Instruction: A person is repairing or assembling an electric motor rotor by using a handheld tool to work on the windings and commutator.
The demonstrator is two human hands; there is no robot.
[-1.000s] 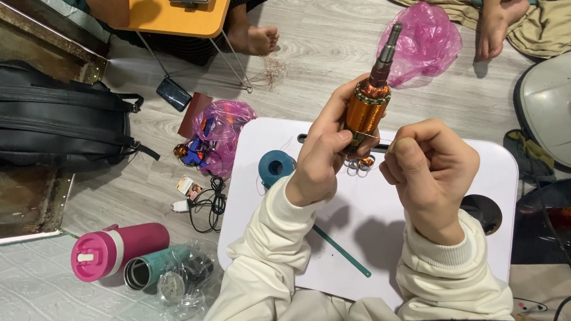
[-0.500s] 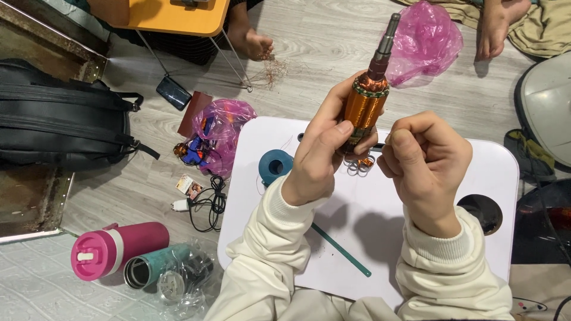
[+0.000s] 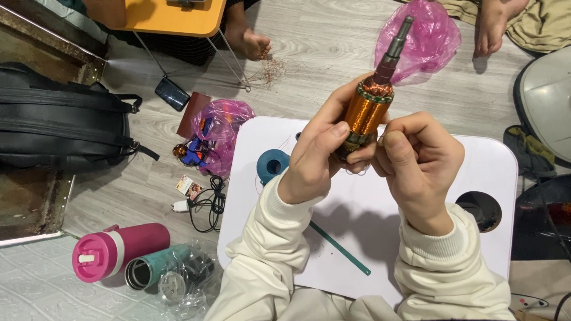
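A white lap table (image 3: 476, 172) fills the lower centre, with a teal spool (image 3: 272, 164) and a teal stick (image 3: 339, 248) lying on it; a pink plastic bag (image 3: 431, 38) lies behind. Above the table, the left hand (image 3: 315, 157) grips a copper-wound motor armature (image 3: 369, 110), its shaft tilted toward the upper right. The right hand (image 3: 419, 163), fingers curled narrow, pinches at its lower end.

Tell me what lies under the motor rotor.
Beneath the motor rotor sits the white lap table. A teal spool lies there. The hands hide the rest.
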